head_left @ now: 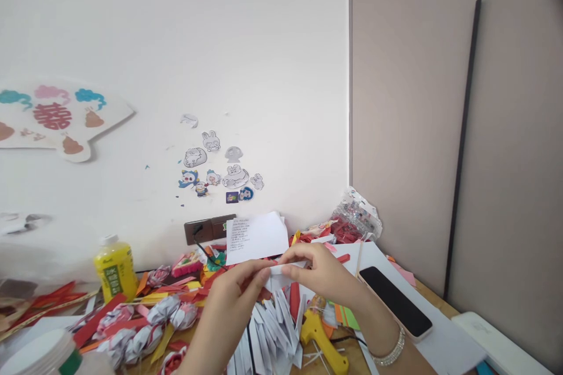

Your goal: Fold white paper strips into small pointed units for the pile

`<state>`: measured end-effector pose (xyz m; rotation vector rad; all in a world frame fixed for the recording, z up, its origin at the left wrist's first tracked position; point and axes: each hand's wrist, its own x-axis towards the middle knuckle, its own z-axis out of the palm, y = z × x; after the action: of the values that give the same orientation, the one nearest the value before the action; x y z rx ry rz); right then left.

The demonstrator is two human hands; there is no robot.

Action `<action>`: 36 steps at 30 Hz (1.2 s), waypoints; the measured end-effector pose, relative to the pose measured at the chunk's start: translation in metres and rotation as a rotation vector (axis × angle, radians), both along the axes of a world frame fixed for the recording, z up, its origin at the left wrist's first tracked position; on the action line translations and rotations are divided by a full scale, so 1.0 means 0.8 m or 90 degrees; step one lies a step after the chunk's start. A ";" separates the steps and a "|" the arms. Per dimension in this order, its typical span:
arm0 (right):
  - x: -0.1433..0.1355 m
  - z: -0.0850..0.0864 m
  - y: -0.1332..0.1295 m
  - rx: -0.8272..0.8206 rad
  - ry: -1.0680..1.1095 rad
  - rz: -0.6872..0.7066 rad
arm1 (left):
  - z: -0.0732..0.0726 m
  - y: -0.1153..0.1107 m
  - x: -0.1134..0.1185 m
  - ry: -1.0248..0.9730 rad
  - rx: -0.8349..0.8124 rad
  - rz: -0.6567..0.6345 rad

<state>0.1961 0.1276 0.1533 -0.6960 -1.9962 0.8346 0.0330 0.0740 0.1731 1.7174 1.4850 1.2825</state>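
Between my two hands is a small piece of white paper (276,271), pinched at both ends above the table. My left hand (244,287) grips its left end with thumb and fingertips. The right end is held by my right hand (314,266), which has a sparkling bracelet on its wrist. Right below lies a pile of folded white paper strips (268,334). A yellow hot glue gun (323,340) rests just to the right of that pile, under my right forearm.
A phone (396,302) lies on white sheets at the right. Leftward stand a yellow bottle (115,269) and a white-lidded jar (41,357). Crumpled paper bundles (145,328) and red strips crowd the table. A handwritten sheet (259,237) leans near the wall socket (210,228).
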 end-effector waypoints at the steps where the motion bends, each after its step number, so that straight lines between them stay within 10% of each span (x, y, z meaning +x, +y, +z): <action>1: 0.000 0.000 -0.001 0.004 -0.008 0.000 | -0.001 0.000 0.001 -0.003 0.001 -0.011; 17: 0.002 -0.001 0.000 -0.016 0.018 -0.004 | 0.000 0.000 -0.009 -0.076 -0.077 -0.113; 36: -0.001 -0.002 0.000 -0.021 0.033 -0.018 | -0.010 0.005 -0.007 0.086 0.010 -0.048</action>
<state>0.1951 0.1273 0.1516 -0.7128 -1.9260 0.8625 0.0276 0.0776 0.1649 1.8834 1.4735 1.1625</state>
